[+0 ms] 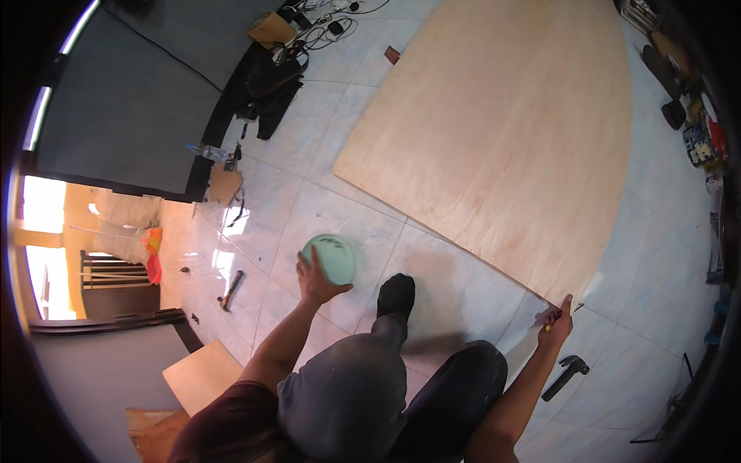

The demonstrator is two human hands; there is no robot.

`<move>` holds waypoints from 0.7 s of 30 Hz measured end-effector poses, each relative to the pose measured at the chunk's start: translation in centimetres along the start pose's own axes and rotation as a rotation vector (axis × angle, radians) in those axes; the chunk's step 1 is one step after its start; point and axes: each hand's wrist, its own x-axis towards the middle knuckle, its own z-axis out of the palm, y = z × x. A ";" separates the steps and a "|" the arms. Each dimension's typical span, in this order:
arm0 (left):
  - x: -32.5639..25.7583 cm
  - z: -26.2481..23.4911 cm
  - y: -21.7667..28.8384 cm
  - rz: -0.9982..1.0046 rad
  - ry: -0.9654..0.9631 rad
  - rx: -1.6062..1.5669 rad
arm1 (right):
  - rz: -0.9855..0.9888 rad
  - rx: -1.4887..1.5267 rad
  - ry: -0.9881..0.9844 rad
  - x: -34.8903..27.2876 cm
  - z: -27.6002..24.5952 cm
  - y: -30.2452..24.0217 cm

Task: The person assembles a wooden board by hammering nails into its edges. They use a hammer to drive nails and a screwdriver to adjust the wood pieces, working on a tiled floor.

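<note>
My left hand [315, 279] is closed on the side of a round, pale green bowl [333, 261], held over the tiles left of my foot. Some small dark marks or bits show near its far side; I cannot make out which. A large plywood sheet [494, 147] stretches away in front of me. At its near right corner is my right hand [557, 322], closed, with a finger against the corner. It has a thin yellow tool in it, mostly hidden by the fingers. Below that hand a claw hammer [567, 376] lies on the floor.
A second hammer [230, 292] lies on the tiles at left. Smaller wood pieces [202, 376] are at lower left. Cables [328, 27] and a black bag [266, 85] lie at the far left, near a plastic bottle [207, 151]. Assorted items [701, 143] line the right side.
</note>
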 end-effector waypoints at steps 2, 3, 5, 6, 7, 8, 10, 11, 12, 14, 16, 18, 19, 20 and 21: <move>0.2 0.7 -1.6 -0.075 0.024 -0.030 | 0.019 0.016 -0.024 -0.3 -0.1 0.2; 0.3 1.1 -1.5 -0.110 0.037 -0.016 | 0.035 0.027 -0.041 -0.3 -0.5 0.2; -0.2 0.6 1.4 -0.076 0.118 0.096 | 0.031 0.029 -0.047 -0.6 -0.6 -0.1; 0.3 1.0 2.0 0.069 0.182 0.018 | 0.064 0.047 -0.069 -1.2 -0.2 0.2; 0.8 1.4 2.7 0.213 0.246 -0.061 | 0.064 0.047 -0.054 -1.7 0.1 0.5; 1.3 2.0 3.6 0.357 0.310 -0.141 | 0.064 0.047 -0.038 -2.1 0.3 0.7; 1.5 2.0 9.6 0.320 -0.124 -0.654 | 0.081 0.041 -0.037 -3.7 0.5 0.3; 2.7 3.6 10.7 0.246 -0.318 -0.970 | 0.113 0.049 -0.054 -4.4 1.0 1.1; 2.7 3.7 15.1 -0.015 -0.656 -1.269 | 0.104 0.057 -0.039 -4.2 -0.1 0.6; 2.4 3.5 19.7 -0.251 -0.942 -1.607 | 0.078 0.055 -0.047 -4.8 -0.8 0.8; 1.8 2.9 21.9 -0.193 -0.836 -1.698 | 0.079 0.066 -0.065 -6.5 -1.4 0.8; 0.3 2.4 22.8 -0.160 -0.763 -1.766 | 0.099 0.074 -0.033 -7.4 -2.6 0.6; -0.5 2.0 22.1 -0.145 -0.771 -1.771 | 0.087 0.063 -0.009 -8.5 -3.2 0.4; -1.0 1.0 21.5 -0.117 -0.776 -1.772 | 0.076 0.063 0.010 -9.7 -3.3 -0.1; -2.0 0.0 21.2 -0.106 -0.777 -1.778 | 0.033 0.048 0.006 -10.9 -3.7 -1.1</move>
